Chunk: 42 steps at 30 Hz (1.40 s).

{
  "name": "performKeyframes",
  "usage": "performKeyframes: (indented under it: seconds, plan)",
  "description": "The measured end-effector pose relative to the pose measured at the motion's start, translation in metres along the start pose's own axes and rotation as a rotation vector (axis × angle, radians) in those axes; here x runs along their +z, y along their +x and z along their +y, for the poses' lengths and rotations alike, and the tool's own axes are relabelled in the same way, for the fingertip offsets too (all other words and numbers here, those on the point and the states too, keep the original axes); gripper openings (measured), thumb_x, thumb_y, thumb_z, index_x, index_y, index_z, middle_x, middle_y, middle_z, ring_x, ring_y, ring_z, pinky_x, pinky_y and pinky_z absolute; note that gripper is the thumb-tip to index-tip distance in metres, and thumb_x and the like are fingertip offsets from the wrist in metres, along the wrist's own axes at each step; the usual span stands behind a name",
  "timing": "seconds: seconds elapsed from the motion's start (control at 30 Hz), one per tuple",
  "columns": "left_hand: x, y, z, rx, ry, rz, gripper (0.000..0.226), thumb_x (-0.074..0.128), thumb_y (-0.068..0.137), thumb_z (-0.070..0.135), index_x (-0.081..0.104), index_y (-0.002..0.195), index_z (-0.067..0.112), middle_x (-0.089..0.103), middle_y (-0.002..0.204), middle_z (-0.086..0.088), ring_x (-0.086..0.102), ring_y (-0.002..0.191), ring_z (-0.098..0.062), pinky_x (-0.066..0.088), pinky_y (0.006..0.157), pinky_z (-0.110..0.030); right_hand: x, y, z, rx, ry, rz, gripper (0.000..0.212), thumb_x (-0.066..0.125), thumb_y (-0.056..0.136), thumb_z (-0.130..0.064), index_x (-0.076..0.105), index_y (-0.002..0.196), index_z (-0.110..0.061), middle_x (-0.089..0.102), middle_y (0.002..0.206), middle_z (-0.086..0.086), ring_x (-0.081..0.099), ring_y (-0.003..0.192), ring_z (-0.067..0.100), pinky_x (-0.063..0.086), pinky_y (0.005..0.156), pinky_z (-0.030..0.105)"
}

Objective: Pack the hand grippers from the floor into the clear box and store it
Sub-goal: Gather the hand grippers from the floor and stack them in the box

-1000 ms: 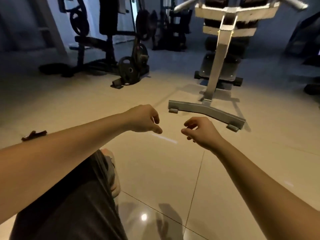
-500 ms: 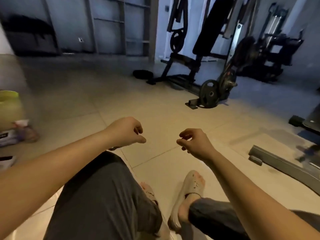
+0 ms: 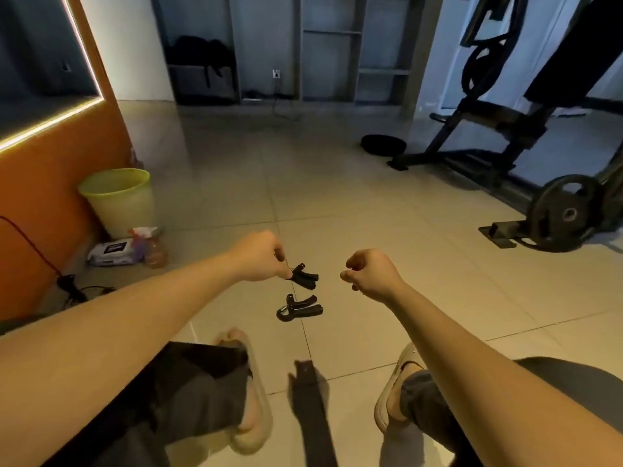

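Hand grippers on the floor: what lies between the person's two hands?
In the head view, one hand gripper sits between the left hand and right hand, beside the left; a second lies just below.

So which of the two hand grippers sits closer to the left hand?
The farther hand gripper, right at the left hand fingertips; whether it is pinched is unclear. The nearer hand gripper lies apart, toward the feet.

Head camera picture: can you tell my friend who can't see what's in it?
Two hand grippers lie on a tiled gym floor, in front of both loosely curled hands, left hand and right hand. A green bin stands left, a weight plate right.
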<state>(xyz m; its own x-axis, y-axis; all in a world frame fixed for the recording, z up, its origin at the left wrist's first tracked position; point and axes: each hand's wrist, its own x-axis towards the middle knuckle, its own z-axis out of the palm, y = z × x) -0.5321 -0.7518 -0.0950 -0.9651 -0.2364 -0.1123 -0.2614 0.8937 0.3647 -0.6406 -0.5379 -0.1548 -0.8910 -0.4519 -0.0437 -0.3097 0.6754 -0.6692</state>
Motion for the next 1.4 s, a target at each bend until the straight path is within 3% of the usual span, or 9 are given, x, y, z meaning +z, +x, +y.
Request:
performKeyframes:
  seconds: [0.1,0.27,0.57,0.77,0.9,1.03,1.2,1.3,1.4]
  plan:
    - [0.033,0.044,-0.026,-0.095,-0.063,-0.013,0.038,0.08,0.085,0.033,0.068,0.116,0.014,0.066,0.103,0.001,0.061,0.091,-0.016,0.046,0.067,-0.024,0.024,0.066,0.02,0.032,-0.056,-0.076,0.037,0.072,0.091,-0.028,0.065,0.123,-0.01,0.069,0.113,0.007,0.068,0.096,0.025,0.059,0.089,0.044]
    - [0.103,0.114,-0.075,-0.183,-0.101,0.013,0.047,0.077,0.085,0.04,0.063,0.125,0.021,0.065,0.113,0.003,0.061,0.099,-0.015,0.055,0.086,-0.034,0.073,0.159,0.061,0.081,-0.184,-0.166,0.036,0.072,0.089,-0.032,0.068,0.119,-0.012,0.071,0.112,0.007,0.065,0.098,0.024,0.057,0.089,0.04]
    - [0.21,0.201,-0.12,-0.243,-0.135,-0.135,0.059,0.079,0.077,0.048,0.063,0.128,0.025,0.062,0.123,0.006,0.06,0.105,-0.014,0.054,0.089,-0.035,0.153,0.25,0.112,0.126,-0.165,-0.235,0.032,0.071,0.089,-0.031,0.068,0.118,-0.017,0.071,0.104,0.004,0.065,0.087,0.022,0.056,0.077,0.033]
    - [0.274,0.231,-0.135,-0.126,-0.153,-0.172,0.086,0.085,0.072,0.049,0.053,0.144,0.013,0.06,0.139,-0.003,0.056,0.127,-0.023,0.046,0.107,-0.04,0.199,0.287,0.141,0.155,-0.189,-0.374,0.019,0.07,0.088,-0.03,0.068,0.103,-0.019,0.064,0.089,0.002,0.063,0.083,0.026,0.041,0.066,0.027]
    - [0.303,0.254,-0.147,-0.074,-0.042,-0.23,0.09,0.081,0.073,0.055,0.048,0.149,0.019,0.036,0.156,-0.004,0.03,0.145,-0.023,0.028,0.119,-0.041,0.215,0.319,0.156,0.17,-0.231,-0.361,0.029,0.071,0.087,-0.029,0.066,0.112,-0.015,0.063,0.099,0.003,0.058,0.082,0.023,0.045,0.069,0.029]
    - [0.329,0.262,-0.163,-0.035,0.031,-0.224,0.082,0.08,0.076,0.053,0.049,0.147,0.024,0.02,0.164,-0.006,0.011,0.153,-0.029,0.013,0.124,-0.047,0.236,0.344,0.16,0.149,-0.262,-0.436,0.047,0.077,0.081,-0.033,0.062,0.123,-0.017,0.059,0.118,0.007,0.058,0.103,0.029,0.053,0.086,0.039]
    - [0.333,0.261,-0.178,0.001,0.029,-0.185,0.062,0.083,0.073,0.043,0.063,0.127,0.021,0.04,0.153,-0.005,0.034,0.144,-0.028,0.027,0.12,-0.046,0.262,0.357,0.16,0.034,-0.47,-0.451,0.063,0.075,0.081,-0.049,0.053,0.13,-0.017,0.054,0.127,0.007,0.05,0.118,0.03,0.047,0.094,0.045]
    - [0.327,0.26,-0.192,-0.093,-0.085,-0.151,0.04,0.073,0.072,0.04,0.059,0.109,0.034,0.052,0.125,0.008,0.052,0.119,-0.019,0.044,0.104,-0.039,0.269,0.358,0.161,0.017,-0.546,-0.416,0.06,0.072,0.084,-0.048,0.053,0.13,-0.016,0.055,0.126,0.007,0.05,0.118,0.03,0.045,0.092,0.043]
    - [0.322,0.254,-0.212,-0.191,-0.271,-0.104,0.052,0.08,0.067,0.034,0.057,0.114,0.036,0.046,0.122,0.008,0.051,0.111,-0.016,0.049,0.098,-0.032,0.274,0.353,0.16,0.02,-0.571,-0.355,0.056,0.073,0.083,-0.047,0.056,0.126,-0.015,0.056,0.123,0.008,0.051,0.115,0.029,0.045,0.089,0.04]
